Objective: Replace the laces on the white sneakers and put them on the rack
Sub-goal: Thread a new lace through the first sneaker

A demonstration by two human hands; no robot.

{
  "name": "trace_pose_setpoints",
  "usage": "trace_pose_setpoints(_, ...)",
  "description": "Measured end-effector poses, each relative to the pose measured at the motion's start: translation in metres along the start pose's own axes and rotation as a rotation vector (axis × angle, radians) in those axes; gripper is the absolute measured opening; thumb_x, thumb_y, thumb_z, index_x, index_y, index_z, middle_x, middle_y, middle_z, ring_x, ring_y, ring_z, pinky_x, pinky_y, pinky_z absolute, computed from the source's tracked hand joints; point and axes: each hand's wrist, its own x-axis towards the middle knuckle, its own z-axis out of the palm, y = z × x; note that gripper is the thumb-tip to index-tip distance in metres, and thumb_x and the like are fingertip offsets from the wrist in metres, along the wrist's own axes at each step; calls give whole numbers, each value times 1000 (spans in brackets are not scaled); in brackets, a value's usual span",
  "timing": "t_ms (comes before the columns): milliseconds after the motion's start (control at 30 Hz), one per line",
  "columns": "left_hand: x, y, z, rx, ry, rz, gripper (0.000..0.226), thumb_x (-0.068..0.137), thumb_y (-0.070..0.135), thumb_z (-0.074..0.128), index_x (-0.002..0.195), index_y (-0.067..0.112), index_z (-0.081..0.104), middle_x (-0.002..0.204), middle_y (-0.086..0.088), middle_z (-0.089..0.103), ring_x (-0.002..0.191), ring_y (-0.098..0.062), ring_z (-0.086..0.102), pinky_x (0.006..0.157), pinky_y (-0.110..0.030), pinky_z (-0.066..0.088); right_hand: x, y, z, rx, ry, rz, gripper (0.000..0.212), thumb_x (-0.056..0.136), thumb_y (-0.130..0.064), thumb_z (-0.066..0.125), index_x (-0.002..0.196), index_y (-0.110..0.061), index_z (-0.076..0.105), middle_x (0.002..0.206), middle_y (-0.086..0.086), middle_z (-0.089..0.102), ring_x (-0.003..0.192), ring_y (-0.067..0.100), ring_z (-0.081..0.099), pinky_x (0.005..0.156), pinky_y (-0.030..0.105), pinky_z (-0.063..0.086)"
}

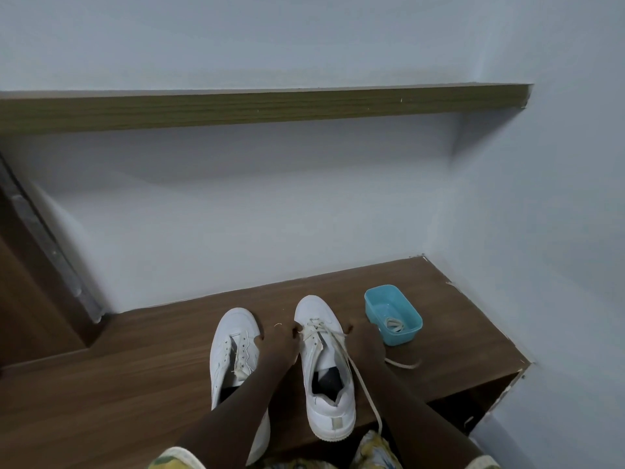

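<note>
Two white sneakers stand side by side on the brown wooden rack top (142, 377), toes pointing at the wall. The left sneaker (233, 340) has no lace in its eyelets. The right sneaker (324, 370) carries an off-white lace (355, 370) through its front eyelets; loose ends trail over its right side toward me and onto the wood. My left hand (279, 343) pinches the lace at the shoe's left eyelet row. My right hand (363, 340) lies at the shoe's right side with fingers curled by the lace; its grip is hidden.
A light blue plastic tub (402, 333) with a coiled lace (394, 323) inside stands right of the shoes. A wooden shelf (263, 108) runs along the wall above. Pale walls close the back and right. The rack's right edge drops to an open compartment (473, 397).
</note>
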Motion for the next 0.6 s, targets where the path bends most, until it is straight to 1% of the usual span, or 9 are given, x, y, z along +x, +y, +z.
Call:
trace_pose_setpoints(100, 0, -3, -1, -34, -2, -10, 30, 95, 21, 42, 116, 32, 61, 113, 6, 64, 116, -15, 50, 93, -39, 28, -6, 19, -1, -48, -9, 196, 23, 93, -22, 50, 110, -11, 61, 110, 6, 65, 104, 22, 62, 82, 31, 51)
trace_pose_setpoints(167, -1, -5, -1, -26, 3, -22, 29, 95, 21, 41, 114, 30, 61, 112, 5, 63, 113, -16, 52, 91, -38, 29, -10, 30, -2, -73, -14, 291, 25, 93, -26, 52, 113, -14, 58, 116, 5, 62, 110, 23, 60, 86, 33, 51)
trace_pose_setpoints(267, -2, -7, -1, -19, 8, -30, 26, 95, 19, 38, 109, 23, 60, 110, -1, 62, 109, -20, 53, 93, -38, 33, -9, 29, -3, -102, 7, 310, 24, 94, -22, 51, 115, -13, 58, 116, 5, 62, 110, 22, 60, 87, 32, 50)
trace_pose_setpoints(333, -3, -8, -2, -49, 14, -32, 25, 95, 16, 38, 109, 20, 59, 109, -2, 62, 108, -22, 53, 92, -39, 35, -6, 20, -1, -68, 3, 232, 22, 95, -18, 48, 112, -11, 59, 110, 7, 63, 105, 22, 62, 82, 29, 51)
trace_pose_setpoints(400, -3, -8, 0, -69, 1, -23, 26, 95, 16, 38, 113, 19, 57, 109, -3, 62, 108, -23, 54, 92, -39, 38, -2, 11, 1, -31, -11, 93, 17, 93, -13, 45, 98, -14, 61, 94, 7, 62, 96, 22, 63, 72, 28, 46)
trace_pose_setpoints(433, -3, -8, 0, -77, -11, -15, 27, 95, 17, 39, 115, 19, 57, 109, -3, 63, 107, -23, 55, 92, -39, 40, -1, 6, 2, -3, -15, 29, 17, 92, -11, 44, 92, -16, 61, 88, 7, 60, 91, 23, 62, 71, 30, 44)
trace_pose_setpoints(467, -2, -7, 2, -92, -21, -7, 27, 95, 18, 40, 116, 18, 57, 109, -3, 64, 106, -23, 56, 91, -39, 43, -1, 2, 3, 28, -24, -30, 19, 91, -10, 44, 91, -15, 63, 87, 7, 62, 90, 23, 61, 73, 32, 45)
trace_pose_setpoints(533, 1, -6, 6, -157, -34, -3, 27, 95, 17, 42, 116, 13, 59, 107, -8, 66, 101, -26, 60, 87, -38, 48, -1, -5, 5, 53, -27, -140, 25, 92, -11, 47, 108, -12, 67, 100, 8, 68, 96, 22, 62, 80, 29, 45)
trace_pose_setpoints(600, 2, -4, 8, -185, -37, -11, 24, 96, 15, 44, 107, 3, 62, 101, -14, 67, 94, -28, 62, 81, -35, 47, -3, -9, 6, 40, -24, -193, 26, 94, -14, 50, 115, -13, 65, 107, 7, 69, 100, 21, 62, 84, 26, 45)
